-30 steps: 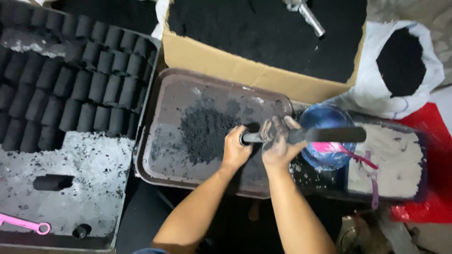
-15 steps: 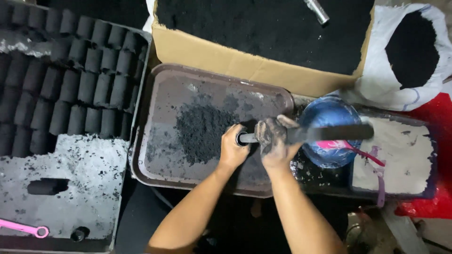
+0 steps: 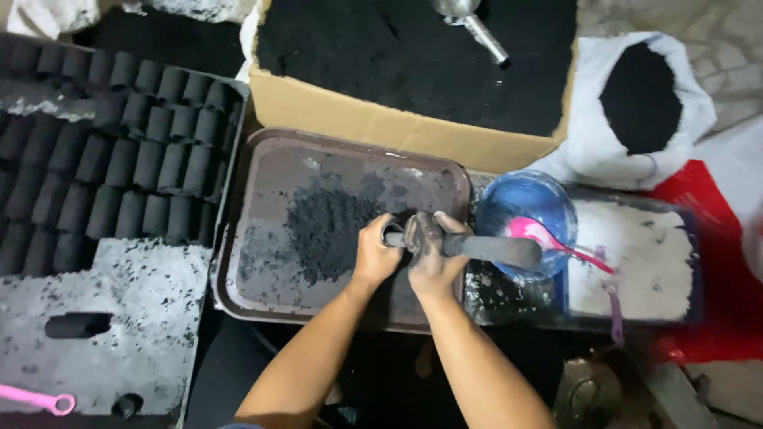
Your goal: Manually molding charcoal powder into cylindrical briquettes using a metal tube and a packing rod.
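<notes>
Over the near right corner of the brown tray (image 3: 262,270), both hands close on a dark tube (image 3: 493,250) held level: the left hand (image 3: 376,253) wraps its open end, and the right hand (image 3: 433,253) grips the shaft just beside it, so the step looks like packing or pushing black powder through the tube. Its far end juts past the tray's right rim over the blue bowl (image 3: 517,202) with a pink spoon (image 3: 548,238), so any swing that way looks tight. Left of the hands, the tray floor beyond the powder heap (image 3: 326,230) offers open room, hemmed by the cardboard box (image 3: 381,123) behind the tray.
</notes>
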